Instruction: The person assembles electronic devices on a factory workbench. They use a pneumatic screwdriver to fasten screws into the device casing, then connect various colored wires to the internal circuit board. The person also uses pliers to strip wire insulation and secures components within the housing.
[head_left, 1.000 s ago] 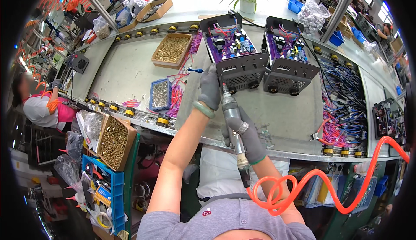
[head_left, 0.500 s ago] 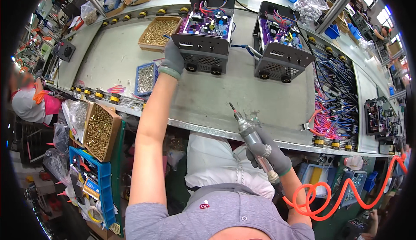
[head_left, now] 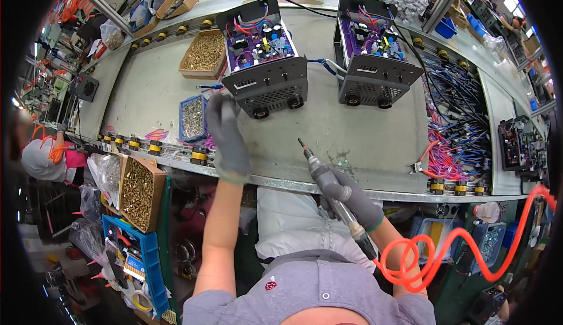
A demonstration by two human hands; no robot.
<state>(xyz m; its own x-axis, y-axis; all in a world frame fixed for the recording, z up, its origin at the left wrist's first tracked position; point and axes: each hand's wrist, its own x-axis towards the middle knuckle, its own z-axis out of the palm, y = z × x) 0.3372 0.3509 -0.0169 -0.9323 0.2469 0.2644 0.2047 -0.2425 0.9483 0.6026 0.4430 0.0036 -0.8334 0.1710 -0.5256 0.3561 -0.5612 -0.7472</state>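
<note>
My left hand (head_left: 227, 134), in a grey glove, is beside the near left corner of the left metal-cased device (head_left: 267, 81). Its fingers are stretched out, slightly blurred, and I see nothing in them. This device has an open top with a purple circuit board, coloured wires and a perforated front panel; it stands turned at an angle. My right hand (head_left: 355, 199), also gloved, is wrapped round a pneumatic screwdriver (head_left: 331, 185). The tool's bit points up and left over the bench, apart from the devices. A second, similar device (head_left: 378, 70) stands to the right.
A cardboard box of brass-coloured screws (head_left: 203, 55) and a blue tray of silver screws (head_left: 192, 118) lie left. At right is a heap of cables (head_left: 457, 114). An orange coiled air hose (head_left: 457, 249) runs from the tool. A metal rail (head_left: 281, 183) edges the bench (head_left: 375, 143).
My left hand has let go of the left device's side and come back toward me. That device has turned and shifted left and nearer. My right hand still holds the screwdriver, slightly further left.
</note>
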